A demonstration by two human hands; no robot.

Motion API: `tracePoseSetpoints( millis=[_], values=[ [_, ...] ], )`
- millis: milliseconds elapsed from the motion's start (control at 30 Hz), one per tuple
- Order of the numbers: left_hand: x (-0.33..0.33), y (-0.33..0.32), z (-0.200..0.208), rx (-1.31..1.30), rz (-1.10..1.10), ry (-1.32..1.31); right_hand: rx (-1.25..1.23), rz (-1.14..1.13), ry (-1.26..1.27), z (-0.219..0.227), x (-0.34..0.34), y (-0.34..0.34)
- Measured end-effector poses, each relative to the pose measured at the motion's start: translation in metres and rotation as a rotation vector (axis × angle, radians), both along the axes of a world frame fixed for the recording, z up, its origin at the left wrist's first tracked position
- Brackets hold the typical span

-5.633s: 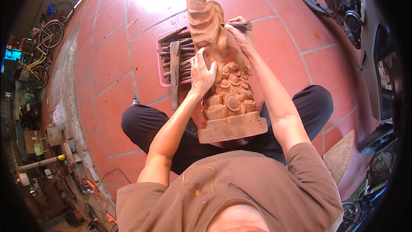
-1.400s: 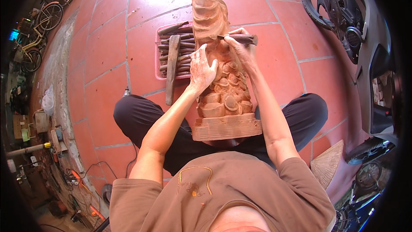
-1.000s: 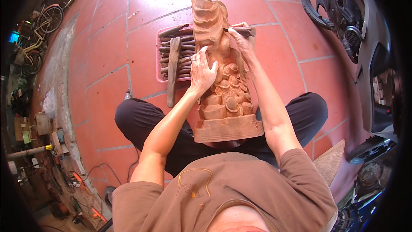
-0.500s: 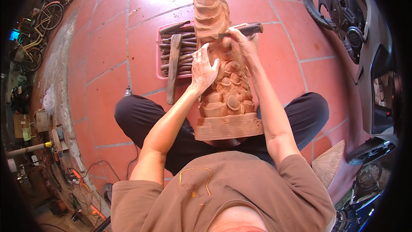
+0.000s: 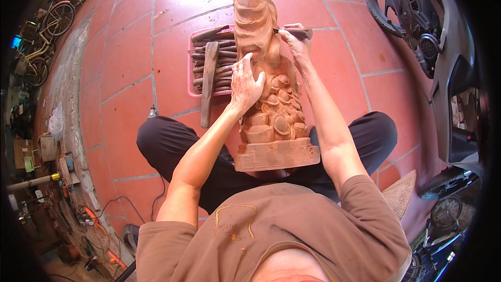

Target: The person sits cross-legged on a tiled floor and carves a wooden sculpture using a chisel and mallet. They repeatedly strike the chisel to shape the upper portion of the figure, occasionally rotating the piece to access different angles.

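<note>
A carved wooden statue (image 5: 255,21) lies lengthways in front of me, its flat base (image 5: 276,155) between my legs. Carved folds cover its upper part, and rounded lumps cluster lower down. My left hand (image 5: 246,84) rests on the statue's left side with the thumb spread from the fingers. In my closed right hand (image 5: 296,48) is a carving chisel with a dark wooden handle (image 5: 301,33). Its tip end points left at the statue's right edge; my fingers partly hide the tool.
Left of the statue, a pink basket (image 5: 191,75) holds several dark-handled tools, with a long wooden mallet (image 5: 210,78) lying across it. A motorbike (image 5: 425,36) stands at the right. A conical hat (image 5: 402,196) and cables (image 5: 128,198) lie on the tiled floor (image 5: 339,94).
My right hand and the chisel have moved slightly, the handle now reaching less far right, with the tool at the statue's edge instead of over its folds. My left hand stays on the statue.
</note>
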State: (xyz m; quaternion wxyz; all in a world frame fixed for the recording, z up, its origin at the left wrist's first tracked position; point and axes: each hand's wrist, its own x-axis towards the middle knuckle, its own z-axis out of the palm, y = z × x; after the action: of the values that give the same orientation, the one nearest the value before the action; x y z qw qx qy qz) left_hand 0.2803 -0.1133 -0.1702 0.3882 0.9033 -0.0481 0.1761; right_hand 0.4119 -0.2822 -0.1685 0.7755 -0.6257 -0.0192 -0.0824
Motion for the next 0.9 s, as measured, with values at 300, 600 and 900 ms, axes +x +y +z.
tracePoseSetpoints(
  millis=[300, 600, 900],
  values=[
    [-0.001, 0.002, 0.002, 0.011, 0.013, 0.003, 0.202, 0.167, 0.137, 0.021, -0.049, 0.0],
    [-0.001, -0.001, 0.002, 0.012, -0.016, 0.011, 0.166, -0.019, 0.051, 0.005, -0.011, -0.001],
    [-0.002, 0.002, 0.002, -0.014, 0.005, 0.055, 0.207, 0.112, 0.132, 0.013, -0.052, 0.0]
  ],
)
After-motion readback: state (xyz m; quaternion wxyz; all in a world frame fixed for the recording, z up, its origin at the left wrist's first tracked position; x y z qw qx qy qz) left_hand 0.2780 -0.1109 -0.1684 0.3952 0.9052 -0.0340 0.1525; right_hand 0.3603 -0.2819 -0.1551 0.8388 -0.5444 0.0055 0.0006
